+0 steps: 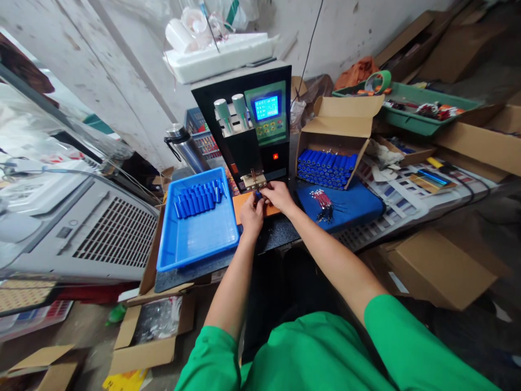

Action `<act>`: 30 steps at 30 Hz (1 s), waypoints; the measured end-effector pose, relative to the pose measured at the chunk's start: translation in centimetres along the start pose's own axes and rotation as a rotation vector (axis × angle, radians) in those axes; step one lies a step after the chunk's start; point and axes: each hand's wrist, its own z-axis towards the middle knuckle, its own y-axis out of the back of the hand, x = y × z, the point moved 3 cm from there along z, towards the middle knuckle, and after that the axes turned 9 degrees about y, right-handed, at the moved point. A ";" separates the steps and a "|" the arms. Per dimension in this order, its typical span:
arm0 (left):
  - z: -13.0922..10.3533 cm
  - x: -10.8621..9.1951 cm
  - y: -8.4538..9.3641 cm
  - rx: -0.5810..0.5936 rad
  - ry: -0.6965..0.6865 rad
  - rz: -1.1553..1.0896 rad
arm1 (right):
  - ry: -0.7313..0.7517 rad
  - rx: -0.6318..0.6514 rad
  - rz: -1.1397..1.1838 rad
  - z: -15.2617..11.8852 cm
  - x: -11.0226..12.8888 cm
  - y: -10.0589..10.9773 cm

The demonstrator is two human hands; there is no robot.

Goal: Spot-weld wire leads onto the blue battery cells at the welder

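Note:
My left hand (251,215) is closed on a blue cylindrical battery cell (258,196), of which only a small part shows between the fingers. Just to its right, my right hand (278,196) pinches at the same spot, under the copper electrodes (254,176) of a black spot welder (243,153). What the right fingertips hold is too small to make out. Both hands are over an orange plate (241,203) at the welder's foot. The welder's blue screen (266,107) is lit.
Left of my hands, a blue tray (199,239) contains several blue cells. To the right, a cardboard box (331,127) is stacked with more cells. Red and black wire leads (323,202) lie on a blue pad (358,205). A steel flask (186,147) stands behind the tray.

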 end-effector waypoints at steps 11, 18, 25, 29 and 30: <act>0.1 0.7 -0.3 -0.009 -0.032 0.017 | 0.004 0.000 0.032 -0.2 0.0 -0.1; 0.0 0.7 -0.3 -0.012 -0.031 0.008 | -0.016 0.002 0.067 -0.3 0.0 -0.2; 0.1 0.6 -0.3 0.001 0.011 0.020 | -0.006 0.011 0.026 -0.6 0.0 0.1; 0.2 0.4 -0.1 0.004 0.016 0.018 | 0.059 -0.009 -0.108 -1.3 0.0 0.5; 0.2 0.4 -0.1 0.007 0.017 0.010 | 0.077 -0.012 -0.146 -1.5 0.0 0.6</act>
